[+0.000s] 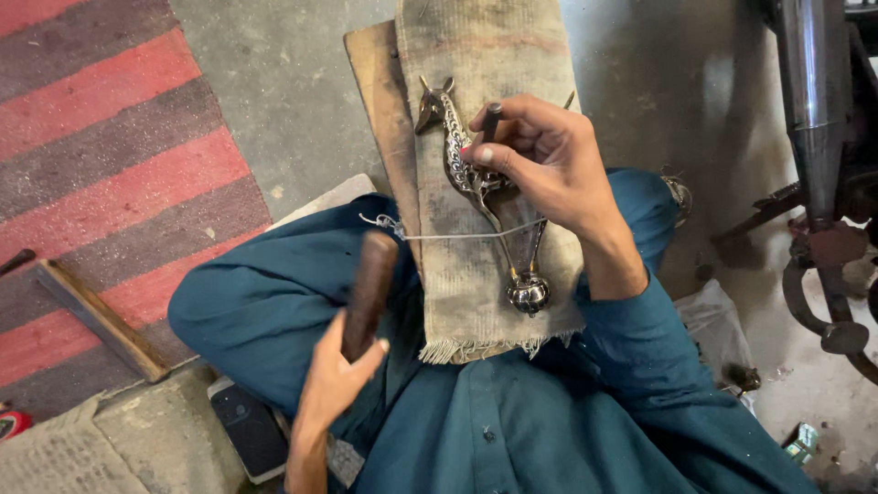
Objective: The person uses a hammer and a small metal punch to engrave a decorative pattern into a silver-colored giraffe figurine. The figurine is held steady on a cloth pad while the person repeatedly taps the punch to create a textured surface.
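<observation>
Metal animal figurine (471, 178) lies on cloth-covered board (494, 55) across the lap, long axis running away from the person, head at far end, round base near. Right hand (549, 165) grips a punch (491, 119) on it; left hand (334, 380) grips a wooden mallet (370, 288).

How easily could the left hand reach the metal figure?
Probably yes: the left hand, gripping a wooden handle, has open space to the metal figure; only the right hand, holding a punch, covers its middle.

Open concrete floor (302, 82) left of board (384, 119); machine frame (819, 183) (dark, perhaps metal) crowds right.
</observation>
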